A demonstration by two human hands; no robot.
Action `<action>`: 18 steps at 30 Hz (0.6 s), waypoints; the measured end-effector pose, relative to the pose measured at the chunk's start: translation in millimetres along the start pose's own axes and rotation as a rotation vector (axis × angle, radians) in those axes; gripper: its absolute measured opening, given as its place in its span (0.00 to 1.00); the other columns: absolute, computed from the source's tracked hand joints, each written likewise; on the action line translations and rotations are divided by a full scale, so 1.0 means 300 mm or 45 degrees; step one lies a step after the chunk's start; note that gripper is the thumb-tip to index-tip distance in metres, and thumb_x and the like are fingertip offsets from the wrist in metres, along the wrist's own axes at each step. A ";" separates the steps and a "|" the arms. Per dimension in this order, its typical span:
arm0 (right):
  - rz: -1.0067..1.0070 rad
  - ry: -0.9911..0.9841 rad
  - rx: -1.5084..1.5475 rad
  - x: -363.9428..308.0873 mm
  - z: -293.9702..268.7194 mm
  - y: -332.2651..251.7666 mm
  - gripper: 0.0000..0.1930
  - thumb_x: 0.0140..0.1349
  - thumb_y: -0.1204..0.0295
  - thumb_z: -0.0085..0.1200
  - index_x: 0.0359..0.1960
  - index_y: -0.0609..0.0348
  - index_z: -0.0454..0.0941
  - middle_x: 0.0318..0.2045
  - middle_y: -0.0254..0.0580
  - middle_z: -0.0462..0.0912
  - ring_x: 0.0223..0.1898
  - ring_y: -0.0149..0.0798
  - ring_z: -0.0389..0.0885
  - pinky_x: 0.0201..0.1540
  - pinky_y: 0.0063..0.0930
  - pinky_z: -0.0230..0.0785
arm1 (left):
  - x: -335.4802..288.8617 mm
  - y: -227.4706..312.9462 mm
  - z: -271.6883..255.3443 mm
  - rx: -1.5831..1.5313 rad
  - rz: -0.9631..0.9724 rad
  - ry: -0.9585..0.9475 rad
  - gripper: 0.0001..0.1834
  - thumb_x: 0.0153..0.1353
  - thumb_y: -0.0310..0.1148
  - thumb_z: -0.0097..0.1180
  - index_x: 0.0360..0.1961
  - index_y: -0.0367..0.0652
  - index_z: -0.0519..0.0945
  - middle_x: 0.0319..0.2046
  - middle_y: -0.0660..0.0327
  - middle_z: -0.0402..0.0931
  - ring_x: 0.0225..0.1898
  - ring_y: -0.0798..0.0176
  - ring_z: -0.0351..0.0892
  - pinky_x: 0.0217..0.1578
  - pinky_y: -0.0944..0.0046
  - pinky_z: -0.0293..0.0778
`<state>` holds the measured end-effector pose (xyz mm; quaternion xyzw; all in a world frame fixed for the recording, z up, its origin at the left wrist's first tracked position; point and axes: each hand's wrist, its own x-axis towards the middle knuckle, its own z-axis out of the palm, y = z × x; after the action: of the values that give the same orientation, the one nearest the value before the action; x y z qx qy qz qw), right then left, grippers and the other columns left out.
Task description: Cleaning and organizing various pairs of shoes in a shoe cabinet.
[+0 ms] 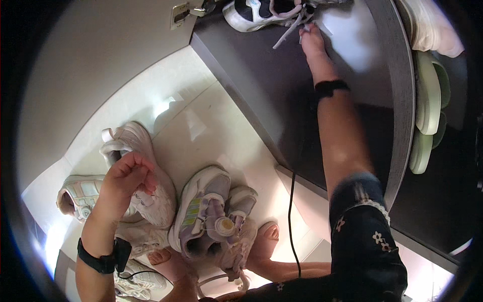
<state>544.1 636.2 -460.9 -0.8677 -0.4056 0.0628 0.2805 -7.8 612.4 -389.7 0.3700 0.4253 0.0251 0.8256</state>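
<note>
Fingers of the right hand pinch pale laces of a white-and-black sneaker lying sideways on the dark shelf, top cut off. Left hand curls loosely over a white sneaker below the shelf.

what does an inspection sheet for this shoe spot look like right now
surface: dark shelf above a pale tiled floor
job's things: white sneaker on the shelf, laces out; white shoe on the floor
clutter: lilac sneakers and more pale shoes on the floor; green-soled slippers at right
hands: right hand at the sneaker's laces; left hand fingers curled on the white shoe
cables: black cable hanging down; a thin one at the left wristband
surroundings: pale cabinet door with hinge
</note>
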 end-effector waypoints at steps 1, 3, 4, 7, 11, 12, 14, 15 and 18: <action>-0.060 -0.006 0.037 0.002 0.020 -0.018 0.20 0.57 0.72 0.49 0.53 0.61 0.71 0.54 0.57 0.72 0.57 0.58 0.68 0.57 0.39 0.63 | -0.004 -0.002 -0.004 0.001 -0.007 0.019 0.05 0.65 0.27 0.43 0.38 0.40 0.73 0.27 0.62 0.75 0.28 0.69 0.75 0.30 0.69 0.72; -0.072 0.016 -0.009 -0.044 0.051 -0.040 0.19 0.57 0.73 0.49 0.51 0.60 0.72 0.51 0.55 0.74 0.55 0.56 0.70 0.57 0.38 0.63 | -0.011 -0.001 -0.010 0.002 -0.014 0.042 0.05 0.65 0.27 0.43 0.37 0.40 0.73 0.27 0.62 0.75 0.28 0.69 0.75 0.30 0.69 0.72; -0.087 0.045 -0.066 -0.071 0.057 -0.054 0.17 0.57 0.75 0.48 0.50 0.59 0.72 0.49 0.53 0.75 0.54 0.54 0.72 0.56 0.36 0.64 | -0.015 0.001 -0.011 0.016 -0.003 0.038 0.05 0.65 0.27 0.43 0.37 0.40 0.73 0.26 0.62 0.75 0.27 0.69 0.75 0.30 0.69 0.72; -0.237 0.107 0.090 -0.153 0.060 -0.007 0.15 0.57 0.76 0.47 0.48 0.60 0.73 0.47 0.52 0.76 0.52 0.50 0.73 0.55 0.37 0.65 | -0.007 0.006 -0.007 0.026 0.004 0.013 0.06 0.66 0.27 0.43 0.37 0.40 0.73 0.26 0.62 0.75 0.27 0.69 0.74 0.30 0.69 0.72; -0.201 -0.017 0.064 -0.356 0.108 -0.099 0.16 0.63 0.78 0.43 0.51 0.57 0.74 0.52 0.42 0.74 0.58 0.40 0.68 0.63 0.29 0.56 | 0.000 -0.002 0.002 -0.008 0.025 -0.011 0.06 0.66 0.27 0.43 0.36 0.41 0.73 0.26 0.63 0.75 0.27 0.69 0.74 0.30 0.70 0.72; -0.176 -0.160 0.045 -0.476 0.128 -0.235 0.16 0.63 0.78 0.42 0.51 0.57 0.74 0.52 0.43 0.74 0.58 0.40 0.68 0.63 0.31 0.55 | -0.008 -0.015 -0.015 -0.004 0.011 0.007 0.06 0.66 0.27 0.43 0.36 0.41 0.73 0.26 0.63 0.75 0.27 0.69 0.74 0.30 0.70 0.72; -0.393 -0.098 0.501 -0.671 0.193 -0.351 0.15 0.62 0.77 0.43 0.49 0.57 0.76 0.52 0.45 0.75 0.56 0.43 0.70 0.61 0.32 0.59 | -0.001 -0.007 0.006 0.018 0.040 -0.020 0.06 0.66 0.28 0.43 0.36 0.41 0.74 0.26 0.63 0.75 0.27 0.70 0.74 0.30 0.70 0.71; -0.587 -0.134 0.423 -0.778 0.204 -0.461 0.13 0.61 0.77 0.45 0.46 0.56 0.78 0.51 0.45 0.77 0.52 0.44 0.74 0.57 0.33 0.64 | -0.009 -0.018 -0.009 0.020 0.033 -0.009 0.06 0.66 0.28 0.43 0.36 0.41 0.74 0.26 0.63 0.75 0.27 0.70 0.74 0.30 0.70 0.71; -0.327 -0.770 0.579 -0.978 0.108 -0.707 0.12 0.58 0.80 0.48 0.42 0.57 0.80 0.49 0.47 0.78 0.48 0.44 0.77 0.54 0.32 0.67 | -0.028 -0.016 -0.020 0.021 0.080 -0.008 0.07 0.66 0.28 0.43 0.37 0.42 0.74 0.26 0.63 0.75 0.28 0.70 0.74 0.30 0.70 0.71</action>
<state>196.8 542.5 -408.7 -0.6680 -0.5507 0.3681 0.3390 -18.7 609.5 -389.1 0.3901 0.4109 0.0463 0.8227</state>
